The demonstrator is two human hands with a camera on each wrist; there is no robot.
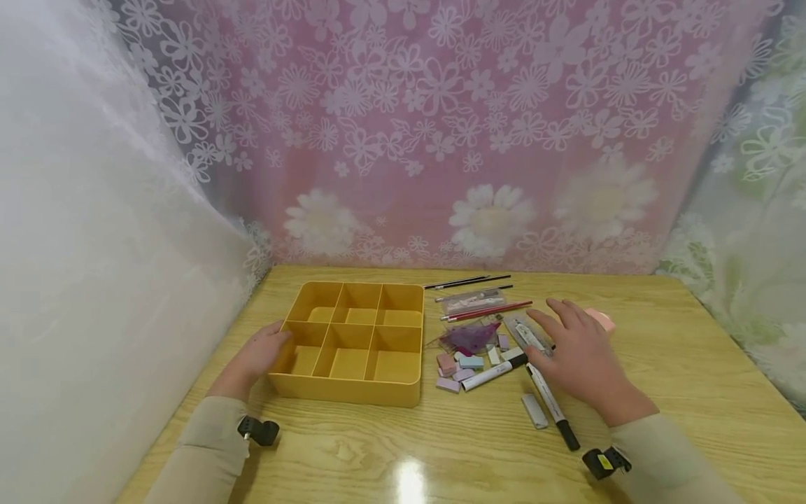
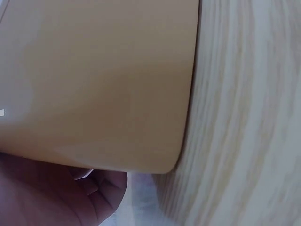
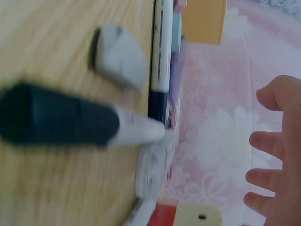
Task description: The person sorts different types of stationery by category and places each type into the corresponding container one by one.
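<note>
A yellow box with six compartments stands on the table, its compartments without contents. At its left side my left hand grips the wall near the rim; in the left wrist view the curled fingers show beside the box's wall, partly hidden by it. My right hand hovers spread over the stationery on the right, holding nothing. Below and beside it lie a black-capped white marker, a second marker, a grey-white eraser and a clear case.
Between box and right hand lie several small pastel erasers and a purple mesh pouch. Red pencils, dark pencils and another clear case are behind. A pink item sits beyond the right hand. Floral curtains hang at the back.
</note>
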